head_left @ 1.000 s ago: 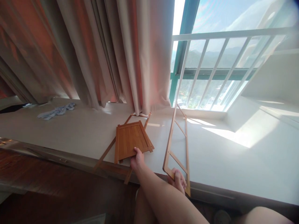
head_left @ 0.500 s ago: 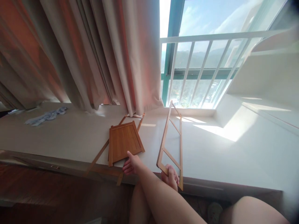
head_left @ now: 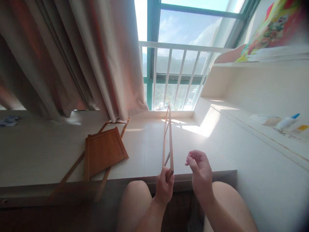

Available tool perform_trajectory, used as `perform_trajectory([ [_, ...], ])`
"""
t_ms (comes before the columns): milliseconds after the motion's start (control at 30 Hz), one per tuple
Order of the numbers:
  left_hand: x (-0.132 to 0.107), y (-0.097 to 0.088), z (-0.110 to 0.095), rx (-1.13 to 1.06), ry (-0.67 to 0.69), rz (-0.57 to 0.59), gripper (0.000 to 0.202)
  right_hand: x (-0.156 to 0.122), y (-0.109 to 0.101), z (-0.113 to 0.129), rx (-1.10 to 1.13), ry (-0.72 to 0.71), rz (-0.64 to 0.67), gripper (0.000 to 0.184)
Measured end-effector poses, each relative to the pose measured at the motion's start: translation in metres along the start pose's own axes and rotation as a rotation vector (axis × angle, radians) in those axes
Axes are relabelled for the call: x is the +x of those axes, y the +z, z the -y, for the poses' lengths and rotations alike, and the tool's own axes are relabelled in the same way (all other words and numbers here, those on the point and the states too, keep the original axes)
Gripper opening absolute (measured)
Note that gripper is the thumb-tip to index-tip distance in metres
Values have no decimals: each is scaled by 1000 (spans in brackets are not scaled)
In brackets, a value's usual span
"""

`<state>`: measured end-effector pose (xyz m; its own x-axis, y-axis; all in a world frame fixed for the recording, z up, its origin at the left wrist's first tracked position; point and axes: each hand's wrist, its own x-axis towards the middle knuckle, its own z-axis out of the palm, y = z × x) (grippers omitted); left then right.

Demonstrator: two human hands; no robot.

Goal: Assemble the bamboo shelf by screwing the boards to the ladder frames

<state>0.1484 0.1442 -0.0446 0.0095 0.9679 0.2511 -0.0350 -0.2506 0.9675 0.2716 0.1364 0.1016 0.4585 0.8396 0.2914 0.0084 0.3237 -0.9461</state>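
Observation:
My left hand is closed around the near end of a thin wooden ladder-like frame. The frame stands on edge on the white sill and points towards the window. My right hand hovers just right of the frame with its fingers loosely curled and apart, holding nothing. A brown wooden panel lies flat on the sill to the left. It rests on a second thin frame that juts over the sill's front edge. My bare knees show below the sill.
A beige curtain hangs at the back left. The window's white railing is behind the frame. On the right, a white shelf carries a small blue-capped bottle. A blue cloth lies at the far left.
The hand that was on the brown panel has let go and moved to the right of the frame. The frame has been turned up on edge. The view has swung to the right.

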Motion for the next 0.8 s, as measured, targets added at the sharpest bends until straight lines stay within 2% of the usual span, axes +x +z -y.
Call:
perform_trajectory([
  [33,0,5,-3,54,32,27,25,12,-12,-9,48,151,-5,30],
  [100,-1,17,-11,149,92,87,23,29,-31,-25,196,463,81,44],
  [133,-2,23,-14,189,117,121,21,34,-38,-30,254,587,160,46],
  [200,-4,34,-22,264,160,195,17,42,-49,-34,308,732,300,40],
  [267,-8,42,-29,339,183,267,17,48,-59,-34,274,763,333,30],
  [400,-14,50,-36,484,183,392,18,56,-79,-38,139,752,208,25],
  [533,-19,51,-35,590,170,474,18,48,-92,-62,-30,809,227,23],
  [633,-22,50,-35,634,149,492,19,36,-96,-87,-80,781,182,21],
  [700,-23,47,-37,645,128,485,20,28,-99,-103,-82,772,148,27],
  [800,-25,35,-42,643,70,403,18,19,-107,-121,-53,785,130,33],
])
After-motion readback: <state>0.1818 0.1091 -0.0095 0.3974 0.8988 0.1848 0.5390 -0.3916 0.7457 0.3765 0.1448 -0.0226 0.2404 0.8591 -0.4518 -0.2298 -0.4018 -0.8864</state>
